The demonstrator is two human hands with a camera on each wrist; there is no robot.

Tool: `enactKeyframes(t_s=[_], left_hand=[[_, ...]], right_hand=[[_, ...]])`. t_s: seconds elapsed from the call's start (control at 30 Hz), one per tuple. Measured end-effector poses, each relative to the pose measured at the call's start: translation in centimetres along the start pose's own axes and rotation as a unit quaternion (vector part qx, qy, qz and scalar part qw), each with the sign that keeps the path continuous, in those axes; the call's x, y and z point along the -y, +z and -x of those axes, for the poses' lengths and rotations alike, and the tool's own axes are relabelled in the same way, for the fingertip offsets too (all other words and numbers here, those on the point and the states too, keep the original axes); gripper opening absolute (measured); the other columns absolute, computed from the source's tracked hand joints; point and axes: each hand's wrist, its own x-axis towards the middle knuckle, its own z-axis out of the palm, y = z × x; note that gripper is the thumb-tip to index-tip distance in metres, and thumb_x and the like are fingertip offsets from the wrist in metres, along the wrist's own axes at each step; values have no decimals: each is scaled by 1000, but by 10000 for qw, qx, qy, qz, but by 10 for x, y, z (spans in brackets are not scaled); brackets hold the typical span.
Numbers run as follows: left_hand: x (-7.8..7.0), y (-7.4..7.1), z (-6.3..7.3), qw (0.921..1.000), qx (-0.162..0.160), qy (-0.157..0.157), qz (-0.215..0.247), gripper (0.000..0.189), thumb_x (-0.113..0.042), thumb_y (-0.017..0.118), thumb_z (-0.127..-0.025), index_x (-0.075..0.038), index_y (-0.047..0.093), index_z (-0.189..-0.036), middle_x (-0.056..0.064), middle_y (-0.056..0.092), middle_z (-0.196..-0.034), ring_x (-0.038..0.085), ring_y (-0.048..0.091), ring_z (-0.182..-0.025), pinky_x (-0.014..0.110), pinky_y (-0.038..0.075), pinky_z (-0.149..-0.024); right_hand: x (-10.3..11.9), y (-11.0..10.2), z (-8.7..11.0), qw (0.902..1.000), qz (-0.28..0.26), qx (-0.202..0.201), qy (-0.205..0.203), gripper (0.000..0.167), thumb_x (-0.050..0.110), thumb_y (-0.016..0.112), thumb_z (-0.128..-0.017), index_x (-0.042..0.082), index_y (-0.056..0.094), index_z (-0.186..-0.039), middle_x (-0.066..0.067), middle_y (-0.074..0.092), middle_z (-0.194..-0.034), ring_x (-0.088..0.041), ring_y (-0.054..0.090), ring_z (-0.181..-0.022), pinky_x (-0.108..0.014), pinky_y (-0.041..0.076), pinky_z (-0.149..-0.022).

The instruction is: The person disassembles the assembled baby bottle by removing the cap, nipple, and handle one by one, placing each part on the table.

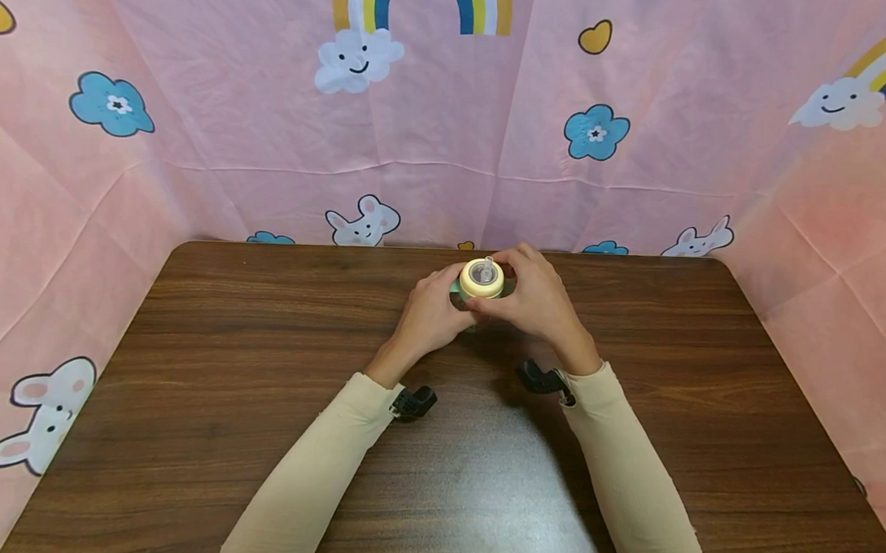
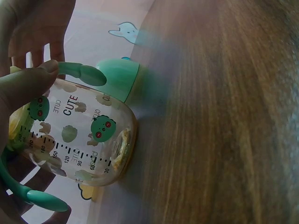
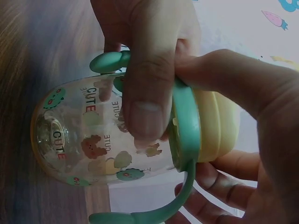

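A baby bottle (image 1: 482,289) with a yellow collar and a clear spout on top is between both hands near the table's far edge. In the left wrist view its clear body (image 2: 79,126) shows printed animals, "CUTE" and a measuring scale. Two green handles (image 3: 187,182) branch from a green ring below the collar. My left hand (image 1: 431,309) grips the bottle at its upper body and handle, thumb across the front. My right hand (image 1: 539,293) curls its thumb and fingers around the yellow collar (image 3: 217,126). Whether the base touches the table, I cannot tell.
A green dome-shaped thing (image 2: 119,79), perhaps a cap, stands behind the bottle in the left wrist view. The brown wood-grain table (image 1: 270,356) meets pink printed cloth (image 1: 247,112) at the back and sides. Black wrist devices (image 1: 414,402) sit at both cuffs.
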Motion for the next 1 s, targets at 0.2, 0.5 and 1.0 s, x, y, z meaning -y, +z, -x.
enactKeyframes(t_s=[0.2, 0.5, 1.0], left_hand=[[1, 1, -1, 10000, 22, -46, -24, 73, -24, 92, -90, -4, 61, -153, 14, 69, -146, 35, 64, -130, 51, 51, -110], [0, 1, 0, 9999, 48, -84, -32, 74, -26, 92, -91, -4, 60, -154, 13, 69, -145, 34, 64, -128, 51, 52, -108], [-1, 0, 1, 9999, -68, 82, -8, 67, -21, 89, -91, -3, 64, -150, 13, 72, -140, 36, 67, -123, 51, 53, -106]], right_hand=[[0, -2, 0, 9999, -78, 82, -47, 67, 32, 100, -79, -3, 74, -130, -14, 62, -113, -32, 61, -103, -49, 52, -88], [-2, -5, -1, 9995, -139, 227, -171, 68, 27, 98, -81, -1, 72, -137, -13, 62, -113, -30, 60, -101, -46, 50, -86], [0, 10, 0, 9994, 208, -255, 61, 80, 52, 101, -75, 4, 70, -131, -11, 64, -116, -29, 60, -104, -48, 53, -88]])
